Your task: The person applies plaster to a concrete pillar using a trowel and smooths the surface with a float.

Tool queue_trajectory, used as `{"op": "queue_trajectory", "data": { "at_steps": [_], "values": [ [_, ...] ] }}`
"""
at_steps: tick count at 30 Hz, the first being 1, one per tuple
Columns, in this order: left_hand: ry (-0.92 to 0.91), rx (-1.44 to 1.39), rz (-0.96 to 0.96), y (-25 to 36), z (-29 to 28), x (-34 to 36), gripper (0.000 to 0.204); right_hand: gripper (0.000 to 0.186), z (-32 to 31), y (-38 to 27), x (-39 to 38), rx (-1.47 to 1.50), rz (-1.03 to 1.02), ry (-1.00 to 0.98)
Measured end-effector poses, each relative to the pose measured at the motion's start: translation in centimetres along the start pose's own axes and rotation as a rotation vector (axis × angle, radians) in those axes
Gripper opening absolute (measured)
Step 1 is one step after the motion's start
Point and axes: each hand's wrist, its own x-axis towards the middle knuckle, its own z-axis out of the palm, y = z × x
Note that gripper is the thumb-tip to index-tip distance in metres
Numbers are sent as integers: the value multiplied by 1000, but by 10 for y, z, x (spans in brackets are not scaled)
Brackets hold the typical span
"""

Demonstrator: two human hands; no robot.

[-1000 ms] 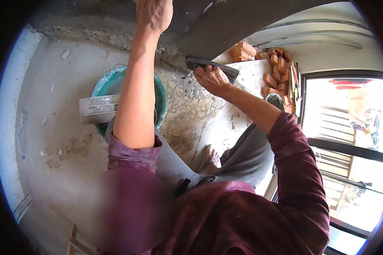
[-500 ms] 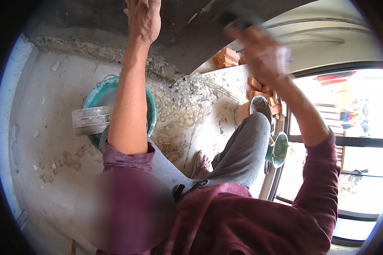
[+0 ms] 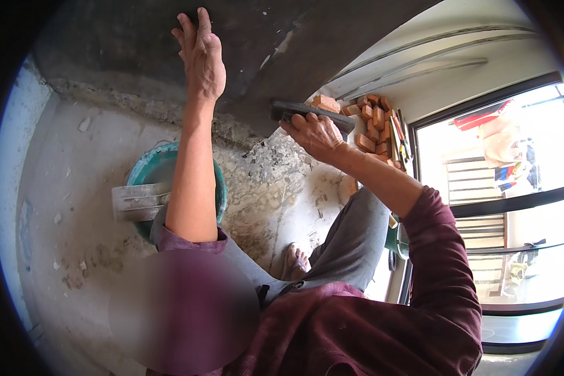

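Note:
My left hand (image 3: 203, 66) rests at the dark grey plastered wall (image 3: 125, 50), its fingers stretched out and holding nothing. My right hand (image 3: 321, 138) grips a plastering float (image 3: 288, 111), long, dark and flat, from behind. That float lies against or very near the lower right edge of the plaster; whether it touches is hard to tell. Below my left forearm stands a green bucket (image 3: 141, 167). Across its rim lies a pale, ribbed flat tool (image 3: 131, 202), partly hidden by my arm.
Orange bricks (image 3: 373, 122) are piled beyond my right hand. Another green bucket (image 3: 401, 241) stands by my right knee, partly hidden. A dark-framed glass door (image 3: 507, 203) is on the right. Rough mortar (image 3: 263, 169) covers the floor along the wall's foot.
My right hand has swung left and down with the float, to the plaster's lower right edge. My left hand has moved slightly down in the picture, its fingers now fully visible.

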Motion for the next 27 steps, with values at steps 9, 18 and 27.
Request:
{"op": "queue_trajectory", "data": {
  "at_steps": [9,18,27],
  "values": [
    [23,61,19,-8,-22,-8,93,64,-169,66,29,-127,331,265],
    [32,-34,-30,5,-5,1,94,45,25,-42,27,38,82,-30],
    [34,14,-24,0,-22,-4,98,51,-217,112,34,-198,409,471]
  ]
}}
